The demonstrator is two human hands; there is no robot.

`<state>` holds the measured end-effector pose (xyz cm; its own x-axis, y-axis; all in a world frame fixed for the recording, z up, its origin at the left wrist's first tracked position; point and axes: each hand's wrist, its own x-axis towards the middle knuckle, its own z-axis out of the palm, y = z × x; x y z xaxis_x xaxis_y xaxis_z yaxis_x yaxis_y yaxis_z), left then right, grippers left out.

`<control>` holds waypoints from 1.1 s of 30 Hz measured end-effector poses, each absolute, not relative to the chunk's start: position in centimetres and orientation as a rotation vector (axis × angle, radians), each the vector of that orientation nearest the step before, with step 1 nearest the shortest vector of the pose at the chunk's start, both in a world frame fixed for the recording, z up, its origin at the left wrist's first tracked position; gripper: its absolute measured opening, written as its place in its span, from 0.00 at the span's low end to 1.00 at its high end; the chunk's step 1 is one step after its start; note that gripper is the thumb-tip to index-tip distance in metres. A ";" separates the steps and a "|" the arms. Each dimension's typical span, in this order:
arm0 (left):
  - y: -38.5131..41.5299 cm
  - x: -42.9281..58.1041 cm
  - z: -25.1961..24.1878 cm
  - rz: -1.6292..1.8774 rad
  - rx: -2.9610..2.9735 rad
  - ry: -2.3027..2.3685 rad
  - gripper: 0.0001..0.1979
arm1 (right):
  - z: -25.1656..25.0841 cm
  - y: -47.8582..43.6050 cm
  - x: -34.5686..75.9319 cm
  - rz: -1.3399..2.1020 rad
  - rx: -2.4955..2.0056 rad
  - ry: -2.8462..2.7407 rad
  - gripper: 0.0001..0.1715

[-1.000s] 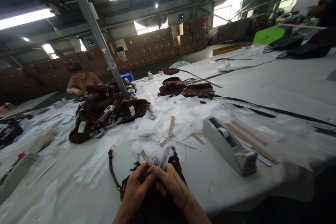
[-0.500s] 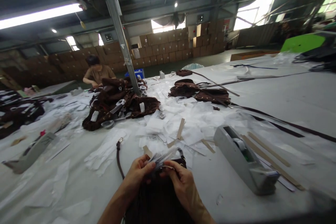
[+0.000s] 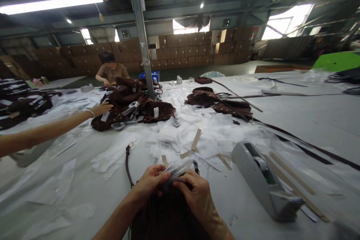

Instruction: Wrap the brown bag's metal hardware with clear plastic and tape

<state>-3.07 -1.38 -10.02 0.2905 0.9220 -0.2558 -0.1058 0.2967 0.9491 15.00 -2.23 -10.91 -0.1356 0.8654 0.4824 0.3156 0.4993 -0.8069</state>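
A dark brown bag point(image 3: 168, 219) lies in front of me at the table's near edge, its lower part cut off by the frame. Crumpled clear plastic film point(image 3: 181, 168) sits at its top, between my hands. My left hand point(image 3: 150, 183) pinches the film between thumb and fingers. Closed at the bag's upper edge, my right hand point(image 3: 198, 191) has its fingertips bent in and partly hidden. A brown strap with a metal buckle point(image 3: 128, 157) runs out from the bag's left side. Right of my hands stands a grey tape dispenser point(image 3: 264, 183).
A co-worker's arm point(image 3: 56, 127) reaches in from the left to a pile of brown fringed bags point(image 3: 126, 101). Another person point(image 3: 112, 71) is behind that pile. White paper scraps point(image 3: 180, 127), card strips point(image 3: 292, 172) and more bags point(image 3: 219, 101) lie across the table. A metal post point(image 3: 142, 41) rises beyond.
A co-worker's arm has come in from the left, its hand now on the bag pile. My view has shifted a little. Both my hands stay at the bag's top, the right fingers more curled.
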 end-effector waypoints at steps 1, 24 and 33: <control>-1.3 -3.0 -10.3 0.876 1.003 1.013 0.20 | -11.2 -2.3 15.1 0.632 -1.029 -1.697 0.08; -0.3 -4.2 -12.7 1.006 0.752 1.070 0.21 | -15.3 -1.5 30.5 -0.089 -1.448 -1.781 0.30; -0.7 -4.4 -10.6 0.916 0.733 1.023 0.19 | -12.2 -2.9 17.3 0.033 -0.740 -2.089 0.19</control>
<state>-4.37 -0.72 -10.63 0.2327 0.8935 -0.3841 -0.2829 0.4401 0.8522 17.26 -2.95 -12.21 -0.4232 0.5162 0.7446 0.4921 0.8210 -0.2895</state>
